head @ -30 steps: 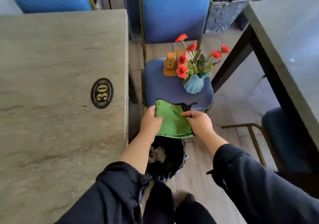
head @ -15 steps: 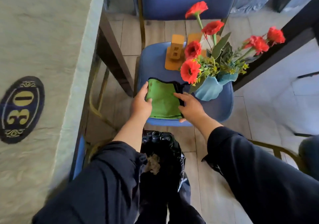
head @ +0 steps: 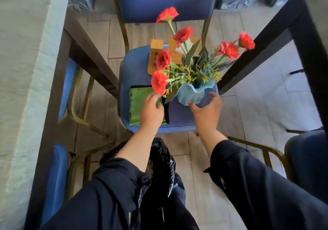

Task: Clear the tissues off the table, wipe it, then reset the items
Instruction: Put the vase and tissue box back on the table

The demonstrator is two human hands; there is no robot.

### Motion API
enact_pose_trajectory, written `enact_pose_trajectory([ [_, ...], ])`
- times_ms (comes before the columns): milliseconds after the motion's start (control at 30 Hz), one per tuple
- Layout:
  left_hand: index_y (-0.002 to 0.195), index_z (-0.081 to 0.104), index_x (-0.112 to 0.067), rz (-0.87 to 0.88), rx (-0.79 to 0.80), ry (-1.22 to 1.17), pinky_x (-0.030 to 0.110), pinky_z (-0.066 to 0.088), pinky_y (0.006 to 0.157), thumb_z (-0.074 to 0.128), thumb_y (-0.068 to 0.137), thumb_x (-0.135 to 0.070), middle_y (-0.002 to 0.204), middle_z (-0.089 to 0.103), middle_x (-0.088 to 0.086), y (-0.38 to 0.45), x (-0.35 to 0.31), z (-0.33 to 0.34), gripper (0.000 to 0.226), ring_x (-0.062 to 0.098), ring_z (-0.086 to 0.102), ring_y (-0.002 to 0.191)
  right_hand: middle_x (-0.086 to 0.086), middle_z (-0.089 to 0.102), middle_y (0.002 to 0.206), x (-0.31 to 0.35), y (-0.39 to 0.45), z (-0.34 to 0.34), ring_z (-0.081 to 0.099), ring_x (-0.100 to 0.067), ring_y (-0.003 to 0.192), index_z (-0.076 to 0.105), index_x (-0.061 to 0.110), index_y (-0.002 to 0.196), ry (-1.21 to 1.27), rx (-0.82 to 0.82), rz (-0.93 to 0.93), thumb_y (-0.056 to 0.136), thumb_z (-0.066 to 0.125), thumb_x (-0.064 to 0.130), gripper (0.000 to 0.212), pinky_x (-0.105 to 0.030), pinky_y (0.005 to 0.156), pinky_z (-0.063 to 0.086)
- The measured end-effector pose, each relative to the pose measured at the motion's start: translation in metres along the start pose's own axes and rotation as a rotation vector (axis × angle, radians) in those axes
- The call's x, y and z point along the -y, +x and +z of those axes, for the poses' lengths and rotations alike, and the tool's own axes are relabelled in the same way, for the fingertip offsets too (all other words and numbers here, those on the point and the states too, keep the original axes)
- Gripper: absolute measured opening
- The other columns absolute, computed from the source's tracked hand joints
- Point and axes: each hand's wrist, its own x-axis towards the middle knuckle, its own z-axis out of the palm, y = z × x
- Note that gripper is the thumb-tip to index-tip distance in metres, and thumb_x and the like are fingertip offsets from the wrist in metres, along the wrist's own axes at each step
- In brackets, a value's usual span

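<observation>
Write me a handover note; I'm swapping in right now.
Left hand: open, over the folded green cloth on the blue chair seat.
Right hand: open, reaching at the blue vase of red flowers, not gripping.
Wooden stand also on the seat.
Table at left looks bare.
Left: return vase and stand to the table.

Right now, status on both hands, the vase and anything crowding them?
Left hand and right hand open, empty, flanking the blue vase. Vase upright on chair seat, not gripped. Green cloth under left hand; red flowers overhang left fingers.
</observation>
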Motion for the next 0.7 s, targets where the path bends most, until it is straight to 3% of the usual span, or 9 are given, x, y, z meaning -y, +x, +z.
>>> enact_pose_trajectory([
  [33, 0.131, 0.052, -0.015, -0.031, 0.050, -0.045, 0.032, 0.042, 0.087, 0.042, 0.091, -0.002, 0.131, 0.055, 0.009, 0.000, -0.007, 0.010, 0.044, 0.032, 0.054, 0.112, -0.003, 0.046, 0.129, 0.000, 0.007, -0.003, 0.043, -0.016, 0.123, 0.041, 0.009, 0.133, 0.010, 0.058, -0.031, 0.072, 0.080, 0.021, 0.074, -0.017, 0.100, 0.034],
  [100, 0.135, 0.049, -0.017, -0.090, 0.147, -0.171, 0.035, 0.041, 0.074, 0.039, 0.087, -0.005, 0.112, 0.062, 0.018, 0.001, -0.017, 0.028, 0.051, 0.037, 0.055, 0.084, 0.009, 0.050, 0.118, -0.001, 0.019, -0.005, 0.049, 0.004, 0.105, 0.040, 0.009, 0.134, 0.060, 0.165, -0.086, 0.070, 0.081, 0.011, 0.076, 0.003, 0.084, 0.031],
  [167, 0.142, 0.042, -0.019, -0.095, 0.221, -0.277, 0.038, 0.040, 0.075, 0.037, 0.084, -0.001, 0.105, 0.062, 0.001, 0.000, -0.023, 0.043, 0.061, 0.024, 0.055, 0.078, 0.012, 0.051, 0.102, -0.004, 0.029, -0.002, 0.052, 0.009, 0.090, 0.046, 0.007, 0.123, 0.015, 0.223, -0.118, 0.069, 0.081, 0.006, 0.065, 0.000, 0.068, 0.035],
  [233, 0.144, 0.037, -0.020, -0.102, 0.229, -0.370, 0.037, 0.041, 0.079, 0.035, 0.083, 0.004, 0.117, 0.056, -0.007, -0.001, -0.023, 0.051, 0.066, 0.019, 0.058, 0.087, -0.005, 0.051, 0.112, -0.008, 0.036, 0.003, 0.055, -0.015, 0.103, 0.047, 0.002, 0.123, -0.069, 0.229, -0.129, 0.066, 0.081, 0.009, 0.066, -0.009, 0.069, 0.032],
  [300, 0.145, 0.034, -0.019, -0.105, 0.226, -0.414, 0.051, 0.044, 0.093, 0.035, 0.084, 0.007, 0.135, 0.051, -0.004, -0.006, -0.027, 0.051, 0.066, 0.033, 0.059, 0.105, -0.014, 0.048, 0.119, -0.011, 0.038, 0.005, 0.052, -0.024, 0.107, 0.047, 0.003, 0.124, -0.084, 0.213, -0.135, 0.066, 0.081, 0.008, 0.067, -0.012, 0.071, 0.030],
  [367, 0.145, 0.033, -0.020, -0.094, 0.219, -0.413, 0.060, 0.037, 0.098, 0.034, 0.087, 0.010, 0.143, 0.048, 0.001, -0.010, -0.031, 0.048, 0.065, 0.046, 0.049, 0.116, -0.012, 0.048, 0.120, -0.010, 0.037, 0.003, 0.051, -0.022, 0.106, 0.048, 0.005, 0.123, -0.056, 0.208, -0.136, 0.066, 0.080, 0.008, 0.066, -0.013, 0.073, 0.032],
  [533, 0.146, 0.032, -0.021, -0.093, 0.193, -0.388, 0.054, 0.039, 0.099, 0.035, 0.090, 0.009, 0.145, 0.046, 0.002, -0.033, -0.052, 0.023, 0.063, 0.048, 0.044, 0.120, -0.012, 0.048, 0.123, 0.013, 0.015, -0.020, 0.051, -0.022, 0.110, 0.048, 0.006, 0.126, -0.060, 0.195, -0.173, 0.066, 0.081, 0.010, 0.068, -0.020, 0.080, 0.038],
  [633, 0.146, 0.033, -0.024, -0.100, 0.163, -0.376, 0.050, 0.041, 0.100, 0.036, 0.091, 0.006, 0.147, 0.044, 0.000, -0.058, -0.069, -0.004, 0.063, 0.041, 0.047, 0.124, -0.010, 0.047, 0.125, 0.041, -0.012, -0.043, 0.051, -0.021, 0.109, 0.046, 0.008, 0.128, -0.075, 0.186, -0.195, 0.068, 0.079, 0.013, 0.069, -0.019, 0.077, 0.036],
  [700, 0.145, 0.035, -0.025, -0.088, 0.121, -0.376, 0.038, 0.045, 0.095, 0.036, 0.093, 0.004, 0.144, 0.047, 0.002, -0.077, -0.080, -0.027, 0.060, 0.032, 0.050, 0.125, -0.009, 0.046, 0.126, 0.061, -0.034, -0.057, 0.050, -0.019, 0.109, 0.046, 0.009, 0.129, -0.069, 0.180, -0.227, 0.068, 0.080, 0.014, 0.071, -0.013, 0.072, 0.030],
])
